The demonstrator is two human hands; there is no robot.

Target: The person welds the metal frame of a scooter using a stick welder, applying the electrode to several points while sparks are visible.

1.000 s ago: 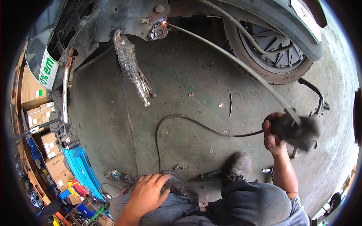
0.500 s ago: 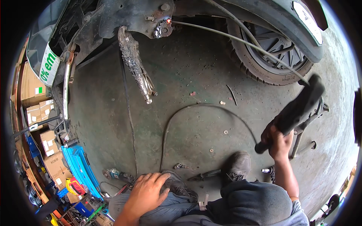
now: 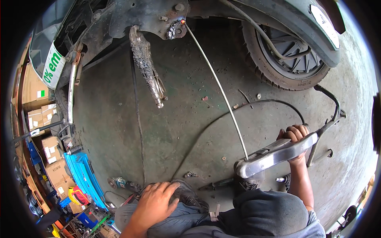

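My right hand (image 3: 297, 135) is wrapped round the handle of a long grey handheld arc welder (image 3: 274, 156), with a black cable (image 3: 278, 101) trailing from it. A thin pale welding rod (image 3: 220, 85) runs from the welder's front end to the dark metal frame plate (image 3: 139, 16). Its far tip glows orange beside a rough, shiny weld patch (image 3: 173, 30). Below the plate hangs a metal bar (image 3: 146, 65) crusted with spatter. My left hand (image 3: 155, 200) lies on my left knee, fingers stretched out and holding nothing.
A tyred wheel (image 3: 287, 77) stands at the far right, near a bent black tubular stand (image 3: 325, 129). By my left foot lie an angle grinder (image 3: 123, 183) and a small metal fitting (image 3: 191, 174). Cardboard boxes (image 3: 59, 178) and a blue panel (image 3: 84, 172) line the left.
My right hand has turned the welder, swinging its front end left and toward me. The rod now slants more steeply, its glowing tip still at the plate. My left hand stays put.
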